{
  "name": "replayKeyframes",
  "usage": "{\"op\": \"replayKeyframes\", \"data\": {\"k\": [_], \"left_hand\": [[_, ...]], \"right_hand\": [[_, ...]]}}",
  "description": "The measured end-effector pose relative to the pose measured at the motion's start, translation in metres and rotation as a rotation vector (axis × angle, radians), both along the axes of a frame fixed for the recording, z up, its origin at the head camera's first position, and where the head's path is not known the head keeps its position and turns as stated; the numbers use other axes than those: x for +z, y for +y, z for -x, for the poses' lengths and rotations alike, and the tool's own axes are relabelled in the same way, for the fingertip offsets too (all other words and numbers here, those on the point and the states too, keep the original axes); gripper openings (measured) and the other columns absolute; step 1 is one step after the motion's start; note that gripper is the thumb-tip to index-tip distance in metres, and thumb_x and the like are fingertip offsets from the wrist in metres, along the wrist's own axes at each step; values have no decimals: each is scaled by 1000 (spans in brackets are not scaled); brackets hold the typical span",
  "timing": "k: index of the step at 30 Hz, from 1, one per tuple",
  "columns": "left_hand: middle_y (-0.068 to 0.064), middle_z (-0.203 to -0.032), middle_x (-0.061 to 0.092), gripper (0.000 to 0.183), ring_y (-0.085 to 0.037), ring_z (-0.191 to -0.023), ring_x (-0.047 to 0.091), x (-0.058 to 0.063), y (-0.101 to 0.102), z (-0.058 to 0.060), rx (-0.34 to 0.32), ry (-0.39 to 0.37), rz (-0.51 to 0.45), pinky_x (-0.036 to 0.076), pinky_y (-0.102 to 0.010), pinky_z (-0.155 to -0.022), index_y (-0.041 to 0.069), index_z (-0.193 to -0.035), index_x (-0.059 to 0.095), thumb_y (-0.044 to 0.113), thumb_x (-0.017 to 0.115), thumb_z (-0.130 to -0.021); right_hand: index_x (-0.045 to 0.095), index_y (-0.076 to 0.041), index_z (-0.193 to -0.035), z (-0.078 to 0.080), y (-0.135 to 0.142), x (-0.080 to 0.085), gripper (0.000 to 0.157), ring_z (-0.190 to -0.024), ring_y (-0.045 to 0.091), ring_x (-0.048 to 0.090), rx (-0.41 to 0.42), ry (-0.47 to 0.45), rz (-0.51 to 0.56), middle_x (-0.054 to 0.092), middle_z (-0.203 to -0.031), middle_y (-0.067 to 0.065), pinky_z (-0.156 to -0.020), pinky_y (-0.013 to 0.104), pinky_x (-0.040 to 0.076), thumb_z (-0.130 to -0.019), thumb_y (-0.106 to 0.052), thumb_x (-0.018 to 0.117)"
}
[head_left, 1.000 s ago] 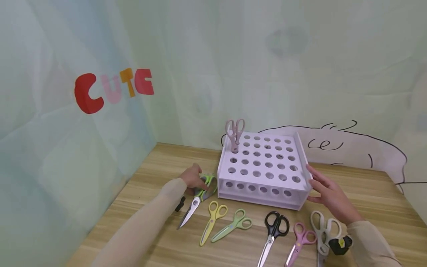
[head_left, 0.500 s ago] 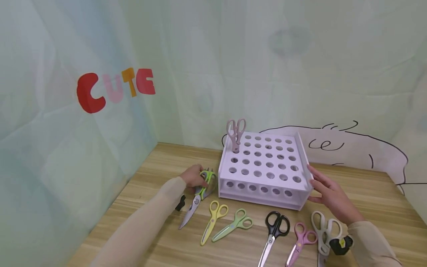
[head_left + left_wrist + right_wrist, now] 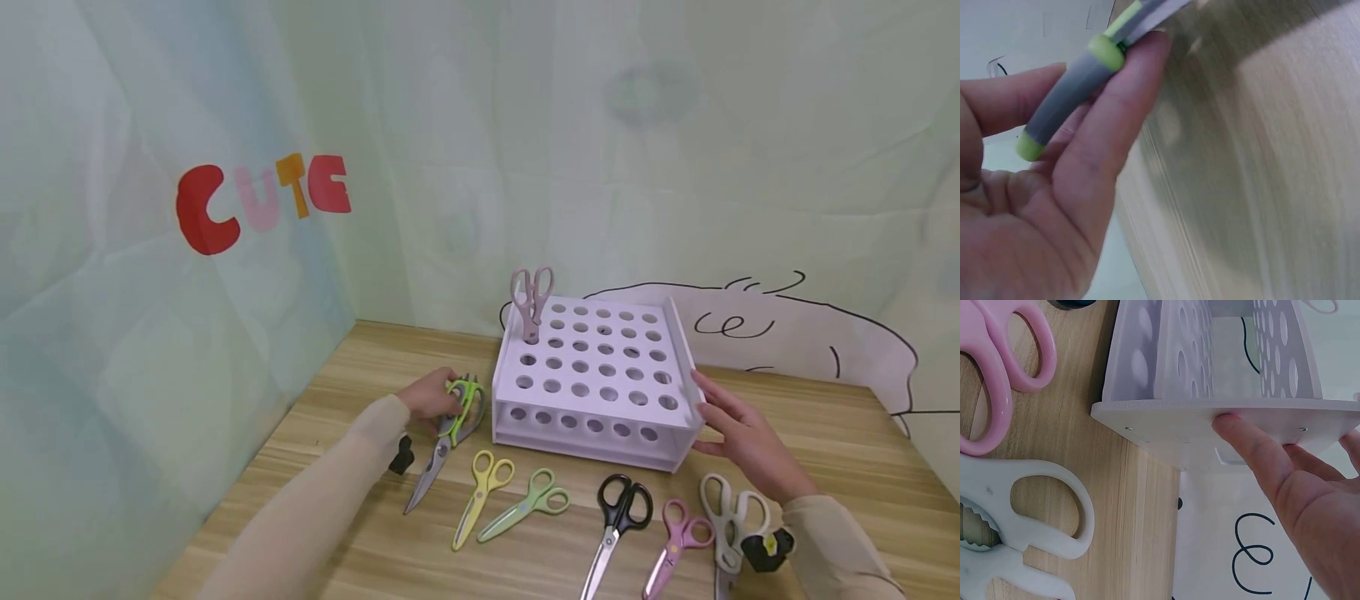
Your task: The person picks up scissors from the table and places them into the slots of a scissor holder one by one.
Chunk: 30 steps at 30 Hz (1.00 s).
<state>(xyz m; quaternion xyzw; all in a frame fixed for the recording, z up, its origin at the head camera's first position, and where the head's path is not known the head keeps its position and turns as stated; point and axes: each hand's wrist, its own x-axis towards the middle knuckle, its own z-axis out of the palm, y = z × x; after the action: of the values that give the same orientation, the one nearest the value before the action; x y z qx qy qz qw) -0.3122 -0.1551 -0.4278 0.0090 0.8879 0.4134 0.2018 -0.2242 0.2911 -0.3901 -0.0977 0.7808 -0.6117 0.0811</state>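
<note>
My left hand (image 3: 431, 397) pinches the handle of a pair of green-and-grey kitchen scissors (image 3: 442, 450), left of a white rack (image 3: 491, 429) with rows of round holes. In the left wrist view thumb and fingers close around the grey handle (image 3: 1072, 97). The scissors stand tilted, handles up and blades slanting down towards the table's front. My right hand (image 3: 750, 446) rests its fairly straight fingers against the rack's right side panel (image 3: 1166, 419). A dusty-pink pair of scissors (image 3: 531, 331) stands upright in a hole near the rack's back left.
In front of the rack lie yellow scissors (image 3: 474, 508), light green scissors (image 3: 517, 510), black-handled scissors (image 3: 613, 521), pink scissors (image 3: 671, 546) and white scissors (image 3: 726, 533) on the wooden table (image 3: 390, 550). The white pair lies under my right forearm. A printed curtain (image 3: 465, 167) hangs behind.
My left hand has tightened on the green-and-grey scissors and raised their handles, so the pair now tilts up. The right hand and the rack have stayed in place.
</note>
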Motion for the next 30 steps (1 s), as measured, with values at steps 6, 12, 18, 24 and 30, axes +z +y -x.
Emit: {"op": "replayKeyframes", "data": {"k": [6,12,18,24,30], "left_hand": [[-16,-101,60,56,-27,-77,65,6,-6,-2,-1,11,-67,60,-46,-64,3,-143,43,2,65,-91],[-16,-103,60,60,-27,-75,64,11,-11,-3,28,38,-91,60,-39,-57,4,-145,42,2,67,-90],[-16,-101,61,42,-26,-76,64,19,-14,-3,9,72,-117,60,-43,-58,2,-132,54,1,65,-91],[-9,-95,69,7,-22,-78,65,31,-15,-3,-28,129,-138,60,-46,-63,2,-100,61,4,64,-95],[-13,-97,67,8,-22,-80,66,49,-14,-5,-38,165,-181,60,-40,-60,-2,-101,60,3,62,-96]], "right_hand": [[11,-12,-159,0,1,-1,62,-107,-7,53,6,6,11,9,-160,29,-87,34,56,-108,-30,41],[12,-12,-159,1,2,-3,62,-107,-6,53,5,3,15,10,-160,28,-87,36,56,-108,-31,42],[12,-12,-159,2,2,-4,62,-107,-6,53,5,8,16,10,-159,29,-87,35,56,-108,-30,42],[13,-15,-159,3,3,-4,62,-107,-6,53,1,5,1,10,-160,29,-87,35,56,-108,-32,42],[12,-15,-159,4,3,-5,62,-106,-5,53,-1,-1,7,9,-160,29,-88,37,56,-108,-31,42]]}}
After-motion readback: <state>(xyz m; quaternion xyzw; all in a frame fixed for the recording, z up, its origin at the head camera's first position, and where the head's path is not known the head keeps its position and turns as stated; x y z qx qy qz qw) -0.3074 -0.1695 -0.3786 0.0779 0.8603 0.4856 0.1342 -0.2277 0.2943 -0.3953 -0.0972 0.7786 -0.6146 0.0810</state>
